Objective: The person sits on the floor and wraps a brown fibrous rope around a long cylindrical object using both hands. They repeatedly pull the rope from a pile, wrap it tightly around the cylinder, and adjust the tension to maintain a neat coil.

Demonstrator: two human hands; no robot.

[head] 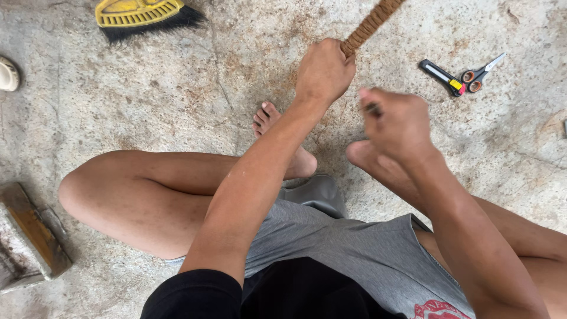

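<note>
Braided rope (371, 23): upper length cut off by the top edge, lower end hidden inside the left hand (323, 71). Right hand (397, 121): motion-blurred, its dark content indistinct. Yellow brush (142, 16) and wooden block (26, 239): cropped by the frame edges.

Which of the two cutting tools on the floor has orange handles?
The scissors, lying open on the concrete at the upper right. The utility knife right beside them, nearer the right hand, has a black body with a yellow and red end instead.
</note>
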